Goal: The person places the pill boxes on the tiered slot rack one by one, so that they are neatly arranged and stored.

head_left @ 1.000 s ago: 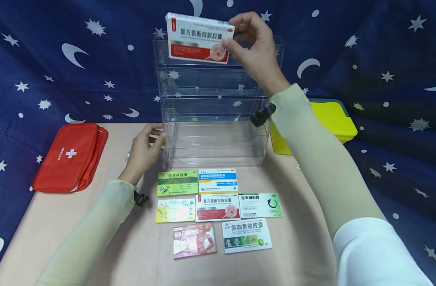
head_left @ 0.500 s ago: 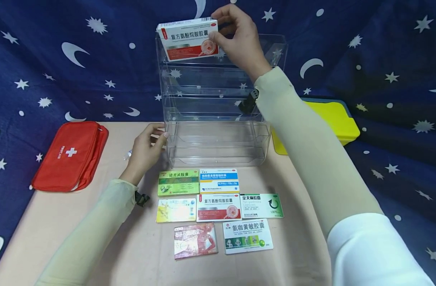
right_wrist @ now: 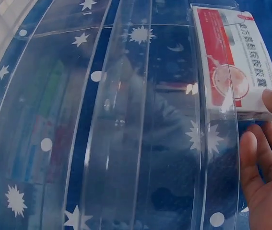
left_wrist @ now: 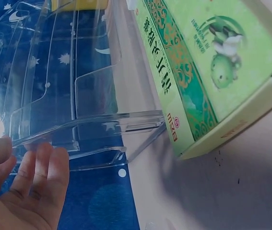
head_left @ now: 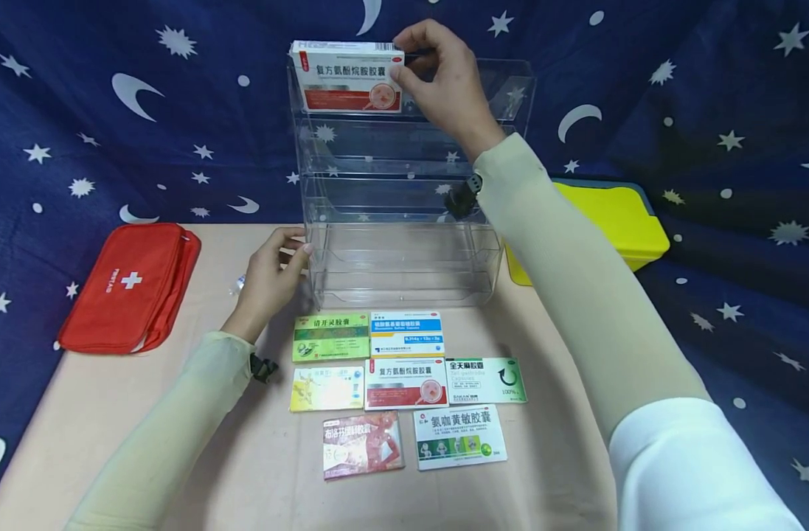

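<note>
My right hand (head_left: 447, 85) pinches a white-and-red medicine box (head_left: 351, 81) between thumb and fingers at its right end. The box stands upright at the left of the top tier of a clear plastic display rack (head_left: 404, 284). In the right wrist view, the lower part of the medicine box (right_wrist: 222, 57) sits behind the tier's transparent front lip. My left hand (head_left: 271, 280) grips the rack's left side edge, thumb toward the front. The left wrist view shows the fingers (left_wrist: 52, 177) against the clear side panel; a green medicine box (left_wrist: 212, 62) lies close by.
Several medicine boxes lie flat in front of the rack, among them another white-and-red box (head_left: 405, 383) and a pink box (head_left: 362, 446). A red first-aid pouch (head_left: 128, 287) lies at left. A yellow container (head_left: 603, 221) stands behind my right arm.
My right hand has carried the white-and-red medicine box left and lowered it into the top tier, levelling its tilt. My left hand has stayed at the rack's side.
</note>
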Demonstrator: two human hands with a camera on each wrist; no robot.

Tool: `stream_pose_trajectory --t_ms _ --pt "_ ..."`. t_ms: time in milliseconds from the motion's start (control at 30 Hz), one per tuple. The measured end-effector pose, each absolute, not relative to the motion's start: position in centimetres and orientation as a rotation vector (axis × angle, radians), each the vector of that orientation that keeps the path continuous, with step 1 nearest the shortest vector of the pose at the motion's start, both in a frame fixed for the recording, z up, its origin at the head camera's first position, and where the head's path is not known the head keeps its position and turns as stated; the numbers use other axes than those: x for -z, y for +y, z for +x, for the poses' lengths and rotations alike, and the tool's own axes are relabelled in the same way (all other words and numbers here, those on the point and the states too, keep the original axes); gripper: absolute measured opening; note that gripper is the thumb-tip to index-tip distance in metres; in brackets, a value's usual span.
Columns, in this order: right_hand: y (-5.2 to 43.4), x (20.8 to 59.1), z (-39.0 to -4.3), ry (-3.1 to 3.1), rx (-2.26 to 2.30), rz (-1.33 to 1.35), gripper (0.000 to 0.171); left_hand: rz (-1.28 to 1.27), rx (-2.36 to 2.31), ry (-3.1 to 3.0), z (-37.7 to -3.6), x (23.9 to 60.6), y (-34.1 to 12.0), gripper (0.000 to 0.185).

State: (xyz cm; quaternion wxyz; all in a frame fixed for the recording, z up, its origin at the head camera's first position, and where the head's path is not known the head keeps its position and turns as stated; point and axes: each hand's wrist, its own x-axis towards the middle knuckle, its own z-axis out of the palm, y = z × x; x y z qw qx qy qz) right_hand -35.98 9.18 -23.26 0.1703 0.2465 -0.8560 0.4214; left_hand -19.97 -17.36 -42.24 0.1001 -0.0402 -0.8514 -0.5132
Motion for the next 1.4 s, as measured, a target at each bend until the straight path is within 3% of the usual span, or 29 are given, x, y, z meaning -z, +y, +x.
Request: stream_pose_trajectory --t_ms 233,500,733,1400 --pt "12.9 26.8 -32.1 -2.263 -1.288 0.754 0.031 -0.111 1.531 -2.51 -20.0 42.5 -17.0 0.036" --pt "19.9 38.2 -23.1 -2.588 -1.467 0.724 0.02 -0.097 1.539 -2.498 -20.0 42.7 -17.3 0.037" --pt "22.4 45.3 -17.2 -2.935 -1.46 0.596 0.025 -0.085 1.517 -2.505 -19.9 42.9 -17.7 0.039" --pt "28.9 47.3 -11.6 -3.033 -1.209 0.502 0.028 -0.121 1.552 -2.494 -20.1 42.9 -17.2 0.04"
